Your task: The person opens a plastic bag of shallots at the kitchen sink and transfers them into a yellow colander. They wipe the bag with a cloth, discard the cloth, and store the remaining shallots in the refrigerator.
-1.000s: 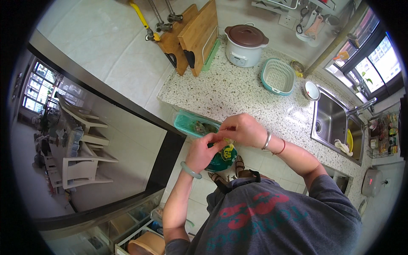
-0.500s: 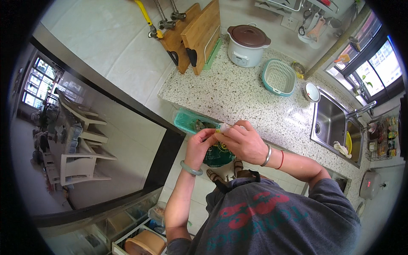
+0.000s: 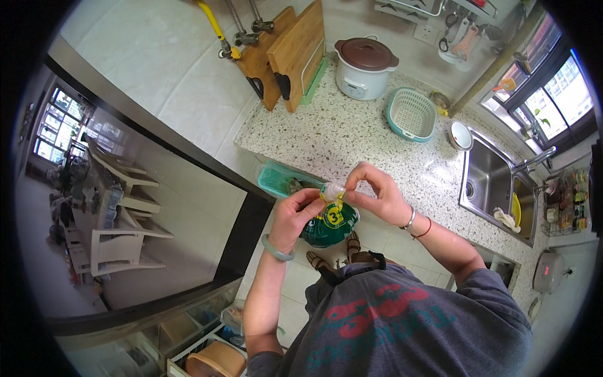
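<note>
Two hands closed on green bag: left hand supporting body, right hand pinching neck; held clear of tabletop.

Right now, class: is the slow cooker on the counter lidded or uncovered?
Lidded: the white slow cooker has its brown lid sitting squarely on top.

Both hands, left hand and right hand, meet with fingers pinched.
</note>
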Action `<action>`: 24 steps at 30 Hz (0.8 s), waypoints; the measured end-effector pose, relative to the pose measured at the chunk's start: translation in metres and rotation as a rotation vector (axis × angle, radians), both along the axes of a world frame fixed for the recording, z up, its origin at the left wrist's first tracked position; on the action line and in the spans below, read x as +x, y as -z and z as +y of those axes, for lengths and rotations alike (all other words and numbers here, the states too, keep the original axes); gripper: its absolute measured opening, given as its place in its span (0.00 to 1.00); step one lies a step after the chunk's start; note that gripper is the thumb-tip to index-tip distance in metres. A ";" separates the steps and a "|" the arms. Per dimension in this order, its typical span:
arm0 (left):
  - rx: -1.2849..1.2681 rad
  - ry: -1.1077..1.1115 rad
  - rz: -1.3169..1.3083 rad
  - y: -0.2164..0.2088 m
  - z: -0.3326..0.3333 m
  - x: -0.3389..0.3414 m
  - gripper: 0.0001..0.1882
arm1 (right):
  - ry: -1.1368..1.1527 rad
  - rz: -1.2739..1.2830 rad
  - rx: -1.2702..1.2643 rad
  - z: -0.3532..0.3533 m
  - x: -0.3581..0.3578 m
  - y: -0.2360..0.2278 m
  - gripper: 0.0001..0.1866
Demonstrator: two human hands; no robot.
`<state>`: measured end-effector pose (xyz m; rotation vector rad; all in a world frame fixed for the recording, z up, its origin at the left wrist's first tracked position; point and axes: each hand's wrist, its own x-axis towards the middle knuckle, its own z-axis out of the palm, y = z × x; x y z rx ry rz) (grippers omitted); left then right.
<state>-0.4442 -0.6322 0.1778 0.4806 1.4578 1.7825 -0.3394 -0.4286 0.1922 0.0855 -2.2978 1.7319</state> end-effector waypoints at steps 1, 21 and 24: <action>-0.004 -0.006 0.008 -0.002 -0.001 0.000 0.12 | 0.006 -0.022 -0.093 0.002 -0.002 0.001 0.08; -0.216 -0.322 0.276 0.022 0.011 0.009 0.16 | -0.024 -0.346 0.120 -0.030 -0.005 0.013 0.29; -0.087 -0.451 0.213 0.032 0.015 0.012 0.15 | -0.042 -0.392 0.176 -0.029 -0.011 0.011 0.27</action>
